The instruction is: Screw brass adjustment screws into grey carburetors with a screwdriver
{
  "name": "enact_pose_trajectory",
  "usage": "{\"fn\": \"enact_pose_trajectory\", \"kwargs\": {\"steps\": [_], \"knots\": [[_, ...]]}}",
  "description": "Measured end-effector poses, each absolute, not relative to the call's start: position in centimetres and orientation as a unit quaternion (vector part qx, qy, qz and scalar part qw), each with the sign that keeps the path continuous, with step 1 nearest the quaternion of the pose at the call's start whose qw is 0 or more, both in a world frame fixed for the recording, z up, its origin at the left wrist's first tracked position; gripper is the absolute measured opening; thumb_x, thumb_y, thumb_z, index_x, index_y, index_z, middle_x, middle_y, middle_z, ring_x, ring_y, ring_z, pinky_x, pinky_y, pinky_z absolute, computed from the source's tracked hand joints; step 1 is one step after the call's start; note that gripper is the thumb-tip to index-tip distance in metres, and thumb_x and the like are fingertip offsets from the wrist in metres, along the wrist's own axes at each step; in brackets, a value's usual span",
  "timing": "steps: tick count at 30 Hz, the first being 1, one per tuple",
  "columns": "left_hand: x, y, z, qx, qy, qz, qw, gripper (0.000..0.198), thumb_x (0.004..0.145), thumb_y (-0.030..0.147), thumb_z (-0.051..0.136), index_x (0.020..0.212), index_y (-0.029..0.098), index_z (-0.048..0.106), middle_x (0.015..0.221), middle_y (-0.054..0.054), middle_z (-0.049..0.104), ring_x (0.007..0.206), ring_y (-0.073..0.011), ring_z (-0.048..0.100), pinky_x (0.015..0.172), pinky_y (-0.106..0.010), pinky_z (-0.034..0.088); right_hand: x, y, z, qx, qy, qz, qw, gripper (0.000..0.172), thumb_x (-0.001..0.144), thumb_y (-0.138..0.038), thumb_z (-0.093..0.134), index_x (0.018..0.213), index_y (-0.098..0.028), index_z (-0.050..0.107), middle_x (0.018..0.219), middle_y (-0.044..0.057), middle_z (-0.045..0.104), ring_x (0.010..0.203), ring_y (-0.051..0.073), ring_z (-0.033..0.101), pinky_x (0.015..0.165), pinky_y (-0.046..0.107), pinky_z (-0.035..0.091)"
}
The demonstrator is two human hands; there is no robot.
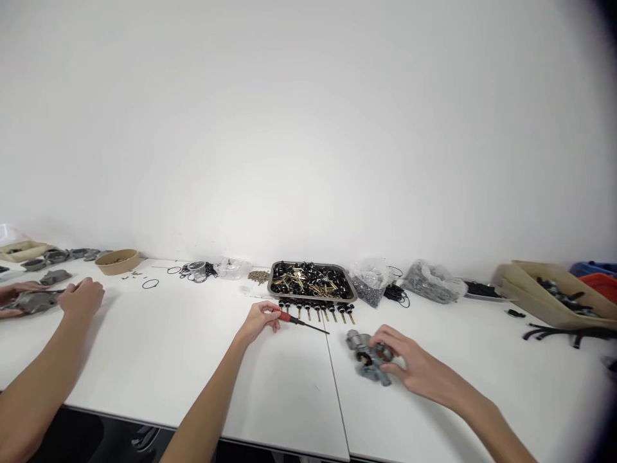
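My left hand (260,319) rests on the white table (193,347), fingers closed round the red handle of a small screwdriver (303,323) whose dark shaft points right. My right hand (409,364) lies to the right, fingers curled over a grey metal lock assembly (367,361) that sits on the table. Just beyond the screwdriver stands a row of black-headed brass keys (315,310), in front of a dark tray (312,281) heaped with more keys.
A co-worker's hands (80,297) at the far left hold a grey metal part (33,301). Along the wall are a tan bowl (117,261), black rubber rings (193,270), plastic bags of small parts (431,281) and a cardboard box (554,292) at right.
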State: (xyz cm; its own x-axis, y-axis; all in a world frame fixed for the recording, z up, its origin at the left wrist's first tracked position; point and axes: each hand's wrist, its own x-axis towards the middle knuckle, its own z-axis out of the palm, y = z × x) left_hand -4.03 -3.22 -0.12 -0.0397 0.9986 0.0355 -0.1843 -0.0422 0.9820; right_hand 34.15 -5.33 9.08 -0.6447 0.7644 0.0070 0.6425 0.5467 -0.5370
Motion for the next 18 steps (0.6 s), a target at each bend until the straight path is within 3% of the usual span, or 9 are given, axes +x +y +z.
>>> {"fn": "enact_pose_trajectory", "kwargs": {"steps": [7, 12, 15, 18], "knots": [[-4.2, -3.6, 0.2, 0.452, 0.445, 0.562, 0.531, 0.050, 0.057, 0.042, 0.087, 0.084, 0.011, 0.058, 0.073, -0.007, 0.069, 0.051, -0.0143, 0.062, 0.048, -0.028, 0.051, 49.5, 0.2, 7.1, -0.507, -0.824, 0.148, 0.206, 0.015, 0.076, -0.030, 0.058, 0.089, -0.034, 0.064, 0.101, 0.014, 0.060, 0.081, 0.029, 0.064, 0.078, 0.045, 0.050], [-4.2, -3.7, 0.0, 0.460, 0.444, 0.561, 0.526, 0.048, 0.059, 0.042, 0.086, 0.083, 0.011, 0.059, 0.074, -0.007, 0.069, 0.051, -0.0146, 0.062, 0.048, -0.028, 0.051, 57.2, 2.5, 6.1, -0.580, -0.768, 0.087, 0.259, 0.019, 0.056, -0.028, 0.065, 0.074, -0.032, 0.064, 0.088, 0.019, 0.066, 0.078, 0.038, 0.067, 0.075, 0.054, 0.049], [-4.2, -3.6, -0.2, 0.464, 0.445, 0.559, 0.523, 0.048, 0.060, 0.043, 0.085, 0.085, 0.011, 0.059, 0.076, -0.009, 0.070, 0.052, -0.0152, 0.062, 0.048, -0.029, 0.051, 60.3, 4.0, 4.9, -0.592, -0.758, 0.082, 0.263, 0.019, 0.054, -0.029, 0.066, 0.073, -0.032, 0.066, 0.087, 0.018, 0.067, 0.084, 0.042, 0.067, 0.080, 0.056, 0.049], [-4.3, -3.4, -0.3, 0.466, 0.449, 0.556, 0.521, 0.049, 0.060, 0.043, 0.084, 0.086, 0.010, 0.059, 0.076, -0.011, 0.070, 0.052, -0.0160, 0.063, 0.049, -0.029, 0.051, 61.3, 5.4, 4.6, -0.596, -0.739, 0.059, 0.308, 0.023, 0.047, -0.030, 0.065, 0.070, -0.032, 0.063, 0.074, 0.012, 0.063, 0.071, 0.042, 0.065, 0.070, 0.059, 0.047]]}}
